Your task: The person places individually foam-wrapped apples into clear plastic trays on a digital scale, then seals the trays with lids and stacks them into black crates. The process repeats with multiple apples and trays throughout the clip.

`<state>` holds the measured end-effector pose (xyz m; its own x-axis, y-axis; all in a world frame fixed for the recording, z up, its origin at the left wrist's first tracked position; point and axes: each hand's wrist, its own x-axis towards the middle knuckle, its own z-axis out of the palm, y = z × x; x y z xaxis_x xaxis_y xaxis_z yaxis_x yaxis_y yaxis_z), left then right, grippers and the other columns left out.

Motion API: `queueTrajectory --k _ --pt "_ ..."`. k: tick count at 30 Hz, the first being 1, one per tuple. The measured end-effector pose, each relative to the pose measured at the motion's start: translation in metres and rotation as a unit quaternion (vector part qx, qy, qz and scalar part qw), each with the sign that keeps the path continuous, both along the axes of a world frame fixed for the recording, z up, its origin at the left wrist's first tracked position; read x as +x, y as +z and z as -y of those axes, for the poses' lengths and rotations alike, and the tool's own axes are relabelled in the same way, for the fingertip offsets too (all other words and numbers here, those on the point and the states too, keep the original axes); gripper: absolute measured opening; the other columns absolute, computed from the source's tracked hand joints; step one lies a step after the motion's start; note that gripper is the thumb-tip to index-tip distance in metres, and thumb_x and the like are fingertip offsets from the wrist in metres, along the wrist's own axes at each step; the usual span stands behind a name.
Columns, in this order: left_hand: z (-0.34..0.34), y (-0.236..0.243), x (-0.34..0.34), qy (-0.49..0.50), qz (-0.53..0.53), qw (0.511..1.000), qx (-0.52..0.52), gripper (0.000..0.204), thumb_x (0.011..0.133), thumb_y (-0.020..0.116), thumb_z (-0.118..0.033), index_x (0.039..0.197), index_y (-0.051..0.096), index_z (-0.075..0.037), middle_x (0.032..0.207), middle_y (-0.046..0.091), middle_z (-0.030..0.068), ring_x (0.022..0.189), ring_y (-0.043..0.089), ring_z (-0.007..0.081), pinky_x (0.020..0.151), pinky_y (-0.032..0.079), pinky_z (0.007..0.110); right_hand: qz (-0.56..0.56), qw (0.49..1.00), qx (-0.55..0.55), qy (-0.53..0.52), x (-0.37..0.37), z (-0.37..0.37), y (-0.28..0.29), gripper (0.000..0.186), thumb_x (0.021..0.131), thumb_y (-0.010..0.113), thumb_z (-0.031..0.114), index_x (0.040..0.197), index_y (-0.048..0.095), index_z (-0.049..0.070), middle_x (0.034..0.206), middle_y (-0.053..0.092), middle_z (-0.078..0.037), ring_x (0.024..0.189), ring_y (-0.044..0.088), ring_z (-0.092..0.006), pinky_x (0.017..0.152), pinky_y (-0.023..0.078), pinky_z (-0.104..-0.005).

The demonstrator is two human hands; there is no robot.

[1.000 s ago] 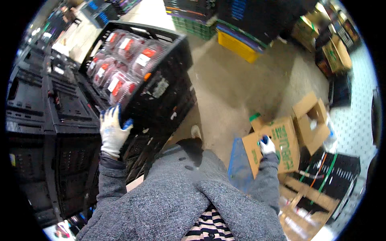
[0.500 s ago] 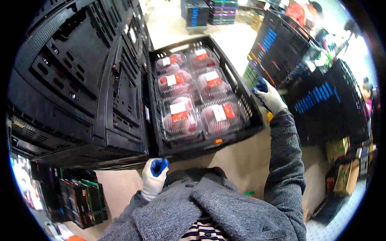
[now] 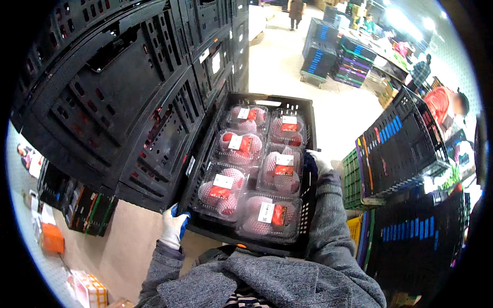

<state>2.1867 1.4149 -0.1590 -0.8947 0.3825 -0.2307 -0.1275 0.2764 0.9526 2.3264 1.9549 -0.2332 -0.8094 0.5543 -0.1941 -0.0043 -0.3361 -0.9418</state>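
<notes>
A black plastic crate in front of me holds several clear plastic clamshell boxes of round red fruit in foam netting, with white and red labels. Both my hands wear white gloves with blue palms. At the crate's near left corner, my left hand is closed around the edge; its fingertips are partly hidden. My right hand grips the right side, its blue-coated fingers hooked over the rim. The stack beneath the crate is mostly hidden.
Tall stacked black crates rise close along the left. To the right stand more black crates and a green crate. A person in red bends behind them. Farther back are crate stacks and another person.
Both hands, held apart from the crate before, have come onto it, the left at the near corner and the right on the side rim. My view has turned, showing more of the room ahead.
</notes>
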Motion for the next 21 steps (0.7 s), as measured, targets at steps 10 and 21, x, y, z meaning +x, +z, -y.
queueTrajectory --k 10,21 --pt "-0.030 0.095 0.018 -0.015 -0.203 0.975 -0.089 0.030 0.072 0.058 0.002 0.101 0.063 0.006 0.078 0.067 0.0059 0.069 0.061 0.0138 0.063 0.048 0.028 0.029 0.965 0.253 0.063 0.020 0.018 0.030 0.019 0.095 0.037 0.019 0.090 0.054 0.011 0.065 0.048 0.005 0.050 0.046 -0.0071 0.048 0.040 -0.0211" --pt "-0.051 0.126 0.067 -0.207 -0.439 0.844 -0.229 0.072 0.068 0.078 -0.026 0.130 0.049 -0.002 0.133 0.048 0.0183 0.126 0.041 0.0357 0.105 0.034 0.047 0.021 0.993 0.044 -0.106 -0.034 0.019 0.047 0.014 0.086 0.062 0.014 0.090 0.065 0.001 0.072 0.062 -0.001 0.056 0.056 -0.0119 0.050 0.043 -0.0269"
